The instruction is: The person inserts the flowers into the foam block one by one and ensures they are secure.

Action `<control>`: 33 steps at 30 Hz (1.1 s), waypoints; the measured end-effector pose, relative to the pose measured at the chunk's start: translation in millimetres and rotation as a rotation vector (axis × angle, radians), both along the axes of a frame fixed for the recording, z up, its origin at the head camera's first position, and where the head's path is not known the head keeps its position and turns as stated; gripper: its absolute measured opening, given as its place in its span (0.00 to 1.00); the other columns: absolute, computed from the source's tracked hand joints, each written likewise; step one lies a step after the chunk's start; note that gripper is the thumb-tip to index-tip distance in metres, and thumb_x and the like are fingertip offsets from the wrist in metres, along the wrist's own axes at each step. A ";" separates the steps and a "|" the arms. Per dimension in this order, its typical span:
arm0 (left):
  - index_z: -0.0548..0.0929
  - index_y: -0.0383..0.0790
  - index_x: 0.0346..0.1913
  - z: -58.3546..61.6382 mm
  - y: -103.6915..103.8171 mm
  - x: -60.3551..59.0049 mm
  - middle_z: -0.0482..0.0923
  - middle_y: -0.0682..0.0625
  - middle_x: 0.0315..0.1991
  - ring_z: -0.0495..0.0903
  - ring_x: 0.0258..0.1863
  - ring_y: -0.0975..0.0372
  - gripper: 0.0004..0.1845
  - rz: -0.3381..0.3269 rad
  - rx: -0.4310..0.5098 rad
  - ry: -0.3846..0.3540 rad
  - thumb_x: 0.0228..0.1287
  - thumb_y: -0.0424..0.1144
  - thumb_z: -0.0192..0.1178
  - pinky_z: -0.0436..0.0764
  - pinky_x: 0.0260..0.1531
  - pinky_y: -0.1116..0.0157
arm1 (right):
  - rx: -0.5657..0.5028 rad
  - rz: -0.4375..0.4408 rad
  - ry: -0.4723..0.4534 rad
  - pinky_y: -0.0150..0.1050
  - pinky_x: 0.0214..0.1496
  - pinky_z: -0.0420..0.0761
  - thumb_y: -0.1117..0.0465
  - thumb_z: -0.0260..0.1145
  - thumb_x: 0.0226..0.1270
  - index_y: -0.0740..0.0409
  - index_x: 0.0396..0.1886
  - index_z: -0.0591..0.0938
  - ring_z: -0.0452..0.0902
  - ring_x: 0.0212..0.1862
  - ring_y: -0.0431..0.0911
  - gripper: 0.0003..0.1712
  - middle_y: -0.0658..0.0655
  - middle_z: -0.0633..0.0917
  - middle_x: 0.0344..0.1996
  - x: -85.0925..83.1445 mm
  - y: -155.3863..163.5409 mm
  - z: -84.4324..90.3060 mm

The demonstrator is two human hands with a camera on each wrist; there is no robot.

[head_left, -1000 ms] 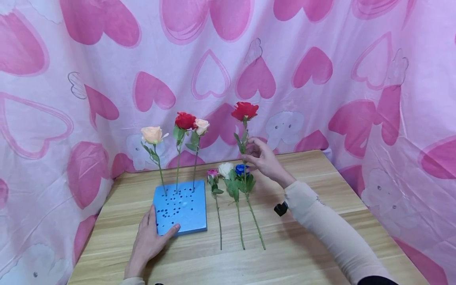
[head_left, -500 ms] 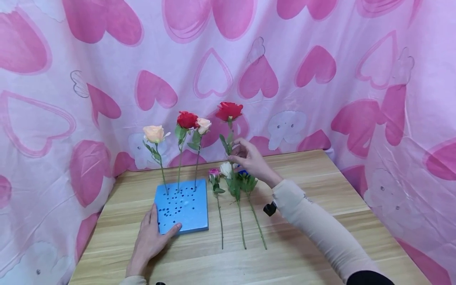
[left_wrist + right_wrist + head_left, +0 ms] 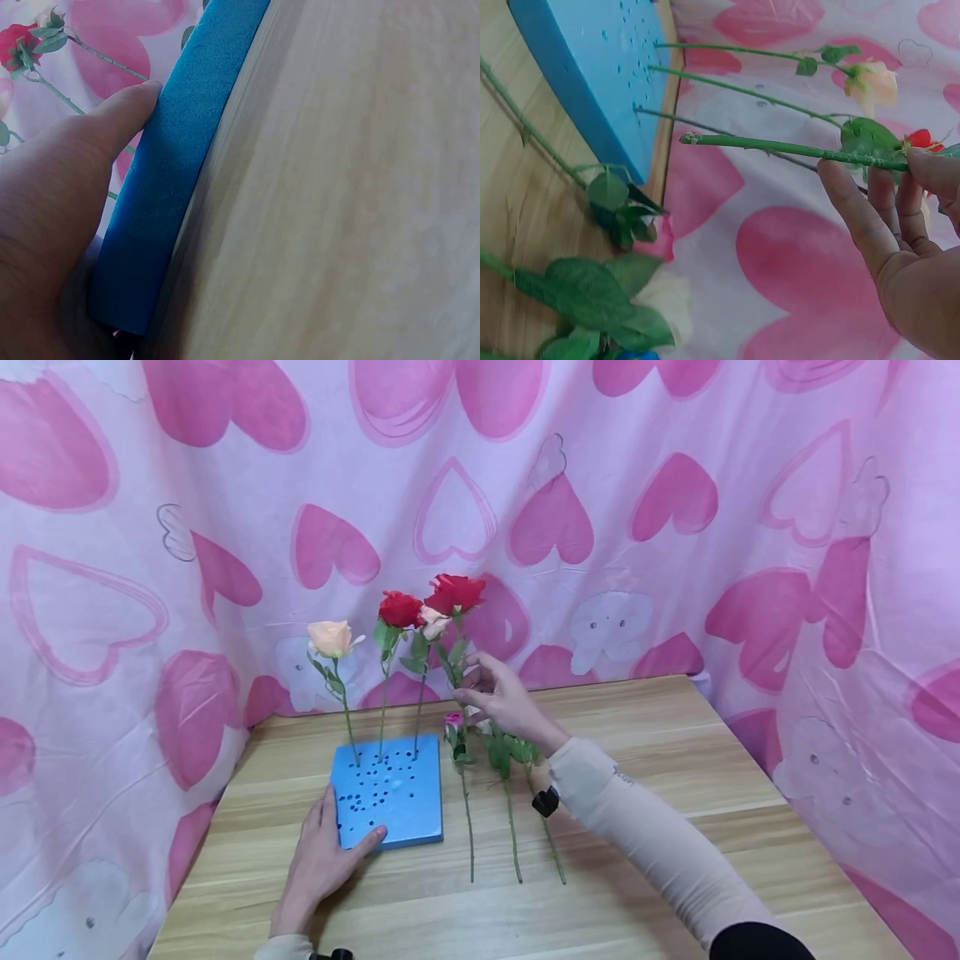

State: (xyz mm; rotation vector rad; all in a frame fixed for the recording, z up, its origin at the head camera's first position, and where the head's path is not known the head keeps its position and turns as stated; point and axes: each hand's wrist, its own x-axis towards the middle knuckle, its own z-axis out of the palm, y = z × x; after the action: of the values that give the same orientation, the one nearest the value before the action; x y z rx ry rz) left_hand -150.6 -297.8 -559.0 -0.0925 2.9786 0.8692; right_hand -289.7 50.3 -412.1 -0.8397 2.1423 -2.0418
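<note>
While left grip [image 3: 321,852] holds blue block [image 3: 408,818], raised right grip [image 3: 501,697] pinches red rose [image 3: 457,593], seemingly near-upright.

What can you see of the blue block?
The blue block is a flat, foam-like slab, its top dotted with dark holes. It lies on the wood-grain table, three flowers standing in it toward the far edge. The left hand holds its near left corner, thumb at the near edge.

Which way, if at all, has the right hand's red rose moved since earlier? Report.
Yes: against the wooden table, the held red rose has moved left, toward the blue foam block.
</note>
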 end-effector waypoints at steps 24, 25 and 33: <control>0.34 0.32 0.91 -2.1 -0.9 -0.1 0.39 0.24 0.89 0.47 0.87 0.31 0.76 0.004 -0.007 -0.005 0.67 0.82 0.62 0.54 0.85 0.33 | 0.085 0.033 0.065 0.57 0.44 0.95 0.68 0.68 0.83 0.54 0.64 0.80 0.87 0.43 0.53 0.16 0.73 0.86 0.50 6.8 -46.0 -7.8; 0.34 0.32 0.91 -2.1 -0.9 -0.2 0.39 0.25 0.89 0.47 0.87 0.31 0.75 0.004 -0.008 -0.006 0.67 0.82 0.62 0.54 0.85 0.33 | 0.084 0.035 0.068 0.56 0.43 0.95 0.68 0.68 0.83 0.54 0.64 0.80 0.87 0.43 0.53 0.16 0.73 0.87 0.50 7.2 -48.0 -7.9; 0.34 0.32 0.91 -0.8 -0.1 -1.5 0.40 0.24 0.89 0.47 0.87 0.31 0.75 0.012 -0.003 -0.013 0.67 0.82 0.62 0.54 0.84 0.32 | 0.099 0.051 0.089 0.53 0.43 0.93 0.67 0.70 0.82 0.53 0.61 0.81 0.86 0.43 0.60 0.14 0.59 0.86 0.44 12.9 -63.0 -4.9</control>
State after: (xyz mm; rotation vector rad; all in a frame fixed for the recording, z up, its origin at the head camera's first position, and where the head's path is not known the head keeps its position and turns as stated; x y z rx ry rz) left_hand -152.1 -297.8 -559.8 -0.1161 2.9711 0.8615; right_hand -276.9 -12.7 -417.1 -0.9791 2.2216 -1.8912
